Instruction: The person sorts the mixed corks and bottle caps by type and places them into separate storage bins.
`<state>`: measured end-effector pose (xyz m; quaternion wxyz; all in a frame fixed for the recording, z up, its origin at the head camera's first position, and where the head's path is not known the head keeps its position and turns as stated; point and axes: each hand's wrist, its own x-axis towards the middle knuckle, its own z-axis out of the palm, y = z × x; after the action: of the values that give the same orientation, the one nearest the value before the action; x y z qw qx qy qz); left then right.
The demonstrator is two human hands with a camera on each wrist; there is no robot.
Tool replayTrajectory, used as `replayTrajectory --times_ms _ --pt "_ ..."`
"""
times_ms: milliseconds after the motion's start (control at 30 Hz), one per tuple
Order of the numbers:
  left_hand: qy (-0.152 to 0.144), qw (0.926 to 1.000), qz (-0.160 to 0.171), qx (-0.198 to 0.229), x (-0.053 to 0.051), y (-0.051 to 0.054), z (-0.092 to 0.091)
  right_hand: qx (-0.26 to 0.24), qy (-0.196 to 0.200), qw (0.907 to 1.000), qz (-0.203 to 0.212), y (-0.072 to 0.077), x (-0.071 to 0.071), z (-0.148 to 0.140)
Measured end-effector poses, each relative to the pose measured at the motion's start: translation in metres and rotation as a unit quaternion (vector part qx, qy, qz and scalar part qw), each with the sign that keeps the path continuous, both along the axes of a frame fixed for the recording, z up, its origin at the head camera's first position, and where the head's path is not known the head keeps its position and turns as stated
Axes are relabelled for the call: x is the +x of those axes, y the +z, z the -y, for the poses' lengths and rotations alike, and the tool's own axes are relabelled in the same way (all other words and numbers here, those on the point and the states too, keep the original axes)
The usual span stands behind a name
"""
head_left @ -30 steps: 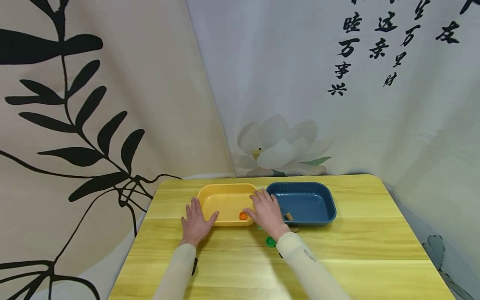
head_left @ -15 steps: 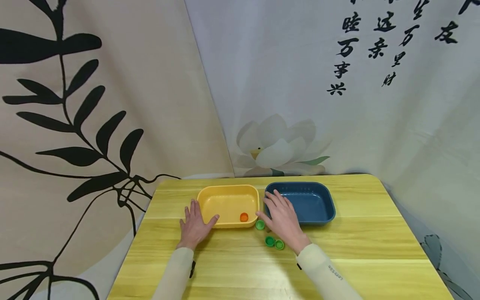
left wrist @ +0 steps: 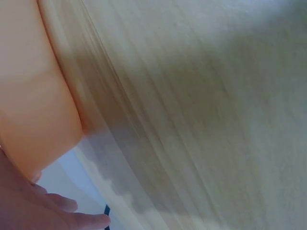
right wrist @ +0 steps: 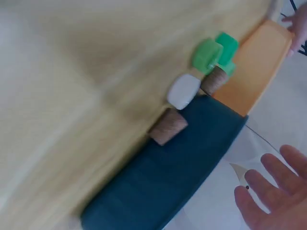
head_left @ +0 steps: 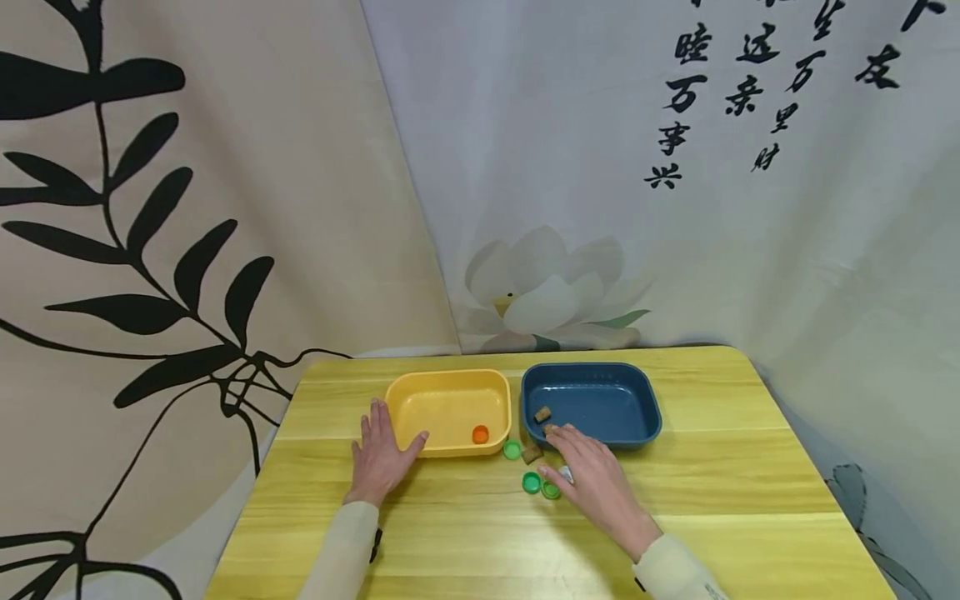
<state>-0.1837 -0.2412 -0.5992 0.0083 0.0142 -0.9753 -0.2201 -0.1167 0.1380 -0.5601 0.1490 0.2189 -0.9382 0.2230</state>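
Note:
My left hand [head_left: 382, 454] [left wrist: 43, 211] rests with spread fingers at the left end of the yellow tray [head_left: 447, 404] [left wrist: 38, 86]. An orange cap [head_left: 480, 434] lies in that tray. Above the front edge of the blue tray [head_left: 600, 404] [right wrist: 158, 177], my right hand [head_left: 600, 492] [right wrist: 278, 201] has its fingers apart and nothing visible in them. Corks sit inside the blue tray, one [head_left: 542, 414] clear of the fingers, another [head_left: 549, 429] by the fingertips. Just left of the right hand are a cork [head_left: 532, 453] [right wrist: 215, 80] and a white piece [head_left: 566, 474] [right wrist: 183, 91].
Three green caps lie on the wooden table [head_left: 720, 500]: one [head_left: 512, 449] by the yellow tray's corner, two [head_left: 531, 482] [head_left: 551, 489] closer to the front. Behind the table hangs a printed curtain [head_left: 570, 167].
My right hand has moved right and toward the front, from between the trays to the blue tray's front edge, uncovering corks and the white piece. The left hand stays at the yellow tray.

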Motion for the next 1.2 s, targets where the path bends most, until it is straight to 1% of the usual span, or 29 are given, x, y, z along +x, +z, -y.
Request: replayTrajectory --times_ms 67,200,367,467,567,667,767,933,1067,1200 --pt "-0.001 1.0000 -0.002 -0.006 0.000 0.001 0.002 0.001 0.009 0.9999 -0.010 -0.004 0.005 -0.003" --pt "-0.004 0.9998 0.009 -0.016 -0.001 0.003 0.005 0.006 0.028 0.9991 -0.030 -0.014 0.011 -0.006" --pt "-0.007 0.9998 0.013 -0.014 -0.001 0.005 0.005 0.027 0.048 0.9980 -0.030 -0.025 0.015 -0.012" --pt "-0.008 0.9999 0.010 -0.012 0.000 0.004 0.004 0.057 0.069 0.9959 -0.018 -0.030 0.014 -0.017" --pt "-0.008 0.9999 0.011 -0.010 0.001 0.003 0.003 0.099 0.087 0.9912 -0.005 -0.032 0.013 -0.022" --pt "-0.009 0.9998 0.013 -0.007 0.001 0.002 0.002 0.135 0.096 0.9862 0.004 -0.034 0.011 -0.025" --pt "-0.009 0.9999 0.008 -0.008 0.000 0.001 0.002 0.151 0.089 0.9844 0.015 -0.037 0.010 -0.026" --pt "-0.009 0.9999 0.006 -0.007 0.000 0.001 0.002 0.161 0.052 0.9851 0.031 -0.042 0.007 -0.025" --pt "-0.008 0.9999 0.004 -0.005 -0.001 0.000 0.003 0.165 0.035 0.9855 0.023 -0.045 0.006 -0.024" --pt "-0.009 1.0000 0.001 -0.001 -0.001 0.000 0.003 0.164 0.031 0.9860 0.009 -0.049 0.006 -0.024"
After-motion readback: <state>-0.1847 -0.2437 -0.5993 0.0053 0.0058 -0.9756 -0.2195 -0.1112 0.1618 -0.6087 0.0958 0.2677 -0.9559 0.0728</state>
